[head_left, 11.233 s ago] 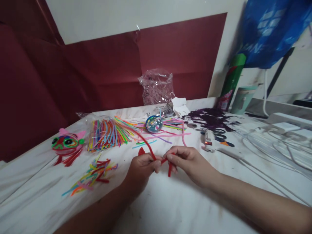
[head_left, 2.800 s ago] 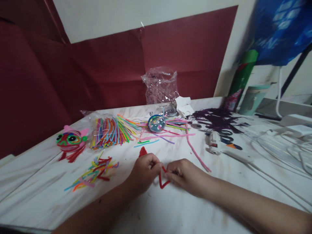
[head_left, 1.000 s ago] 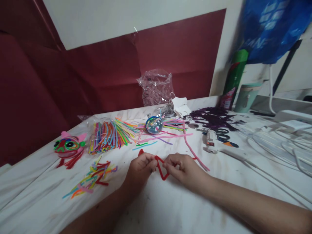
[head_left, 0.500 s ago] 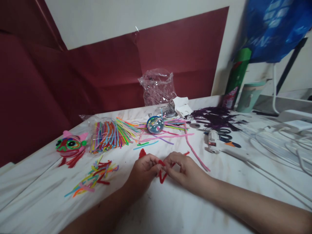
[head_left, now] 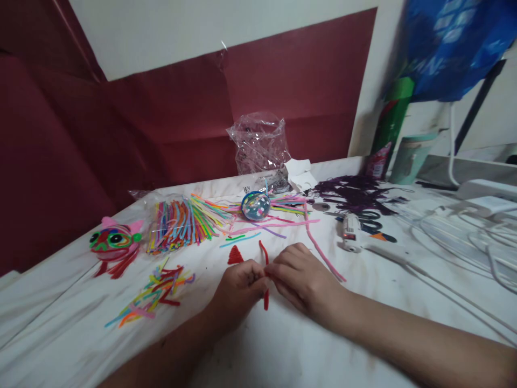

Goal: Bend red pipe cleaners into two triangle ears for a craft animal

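Between my two hands is a red pipe cleaner (head_left: 264, 252), one end standing up above the fingers and a bent part showing below them. My left hand (head_left: 242, 288) pinches it between thumb and forefinger. From the other side, the fingertips of my right hand (head_left: 297, 275) close on it too, covering its middle. A small red triangle of coiled pipe cleaner (head_left: 235, 255) lies on the table just beyond my left hand. Several short cut pipe cleaners (head_left: 155, 293) in mixed colours are piled to the left.
A decorated pink and red animal face (head_left: 115, 240) sits far left, beside a bag of pipe cleaners (head_left: 180, 223). Behind my hands is a dotted round ornament (head_left: 256, 206). A glue gun (head_left: 352, 233), scissors (head_left: 371, 222), purple shreds (head_left: 351, 193) and white cables (head_left: 448, 226) are right.
My right hand has turned, its fingers now closer together at the pinch. The red pipe cleaner has swung from a bent loop pointing right to a nearly upright line.
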The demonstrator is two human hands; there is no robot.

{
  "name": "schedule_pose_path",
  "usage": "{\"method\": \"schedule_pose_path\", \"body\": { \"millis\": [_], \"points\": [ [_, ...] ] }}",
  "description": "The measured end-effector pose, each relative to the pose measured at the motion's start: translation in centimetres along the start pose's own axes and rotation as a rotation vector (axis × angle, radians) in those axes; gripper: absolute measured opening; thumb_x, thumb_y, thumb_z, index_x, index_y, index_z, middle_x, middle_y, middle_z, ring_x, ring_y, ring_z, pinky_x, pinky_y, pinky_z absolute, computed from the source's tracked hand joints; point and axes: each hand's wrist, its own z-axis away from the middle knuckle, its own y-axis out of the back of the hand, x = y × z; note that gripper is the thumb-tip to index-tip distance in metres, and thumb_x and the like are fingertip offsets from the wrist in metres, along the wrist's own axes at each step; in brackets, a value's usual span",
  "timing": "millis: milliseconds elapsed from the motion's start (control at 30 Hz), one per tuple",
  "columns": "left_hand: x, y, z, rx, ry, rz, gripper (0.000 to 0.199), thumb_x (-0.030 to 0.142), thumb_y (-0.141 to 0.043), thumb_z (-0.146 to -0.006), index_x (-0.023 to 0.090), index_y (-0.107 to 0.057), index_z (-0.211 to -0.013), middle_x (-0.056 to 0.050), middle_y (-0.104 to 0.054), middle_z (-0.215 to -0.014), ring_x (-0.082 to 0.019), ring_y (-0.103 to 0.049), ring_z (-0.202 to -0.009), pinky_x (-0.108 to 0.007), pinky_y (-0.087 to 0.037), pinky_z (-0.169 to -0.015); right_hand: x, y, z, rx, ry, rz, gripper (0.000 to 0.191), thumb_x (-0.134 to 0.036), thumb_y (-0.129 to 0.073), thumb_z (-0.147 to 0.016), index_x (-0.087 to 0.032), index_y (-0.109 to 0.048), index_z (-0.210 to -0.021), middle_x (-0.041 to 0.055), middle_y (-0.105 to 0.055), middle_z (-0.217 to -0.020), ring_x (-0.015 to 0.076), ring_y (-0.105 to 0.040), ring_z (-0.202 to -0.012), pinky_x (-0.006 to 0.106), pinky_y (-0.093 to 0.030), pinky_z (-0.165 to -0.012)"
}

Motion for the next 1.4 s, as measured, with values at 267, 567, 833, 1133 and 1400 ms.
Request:
{"method": "schedule_pose_path", "body": {
  "millis": [267, 567, 833, 1133, 1400],
  "points": [
    [-0.7, -0.1, 0.1, 0.137, -0.350, -0.301, 0.006, 0.015, -0.061, -0.064, 0.018, -0.058, -0.068, -0.006, -0.061, -0.085, -0.020, -0.056, -0.085, -0.031, -0.042, -0.079, -0.2, -0.2, -0.1, 0.065, -0.083, -0.064, 0.014, -0.015, -0.040, -0.084, -0.017, -0.051, -0.075, 0.0069, -0.056, -0.068, 0.0183, -0.048, -0.067, 0.031, -0.039, -0.062],
    [0.0, 0.2, 0.6, -0.066, -0.298, -0.369, 0.024, 0.026, -0.044, -0.083, 0.018, -0.067, -0.087, -0.005, -0.067, -0.082, -0.019, -0.060, -0.078, -0.026, -0.042, -0.074, -0.3, 0.5, -0.4, 0.109, -0.155, -0.201, 0.014, -0.013, -0.042, -0.082, -0.019, -0.048, -0.071, 0.0054, -0.055, -0.067, 0.0173, -0.049, -0.066, 0.030, -0.041, -0.061],
    [0.0, -0.2, 0.2, -0.103, -0.090, -0.007, 0.021, 0.033, -0.060, -0.074, 0.015, -0.065, -0.065, -0.005, -0.067, -0.065, -0.017, -0.061, -0.065, -0.028, -0.047, -0.065, -0.4, 1.0, -0.7, 0.093, -0.171, -0.300, 0.014, -0.013, -0.043, -0.083, -0.019, -0.050, -0.072, 0.0044, -0.056, -0.069, 0.0166, -0.051, -0.070, 0.030, -0.042, -0.065],
    [0.1, 0.4, -1.1, 0.222, 0.089, 0.534, 0.023, 0.030, -0.071, -0.063, 0.011, -0.062, -0.073, -0.007, -0.067, -0.075, -0.017, -0.062, -0.073, -0.031, -0.047, -0.076, -0.7, 0.5, -0.3, -0.044, -0.443, -0.548, 0.013, -0.017, -0.046, -0.079, -0.017, -0.053, -0.067, -0.0011, -0.053, -0.059, 0.0102, -0.046, -0.052, 0.021, -0.035, -0.049],
    [-0.4, 0.4, -1.0, 0.073, 0.092, 0.708, 0.021, 0.027, -0.074, -0.060, 0.011, -0.061, -0.064, -0.002, -0.060, -0.066, -0.013, -0.056, -0.065, -0.028, -0.044, -0.070, -0.3, -1.9, -1.1, -0.009, -0.774, -1.252, 0.035, -0.042, -0.057, -0.072, -0.016, -0.047, -0.093, -0.0027, -0.054, -0.059, 0.0095, -0.047, -0.048, 0.021, -0.036, -0.045]
  ]
}}
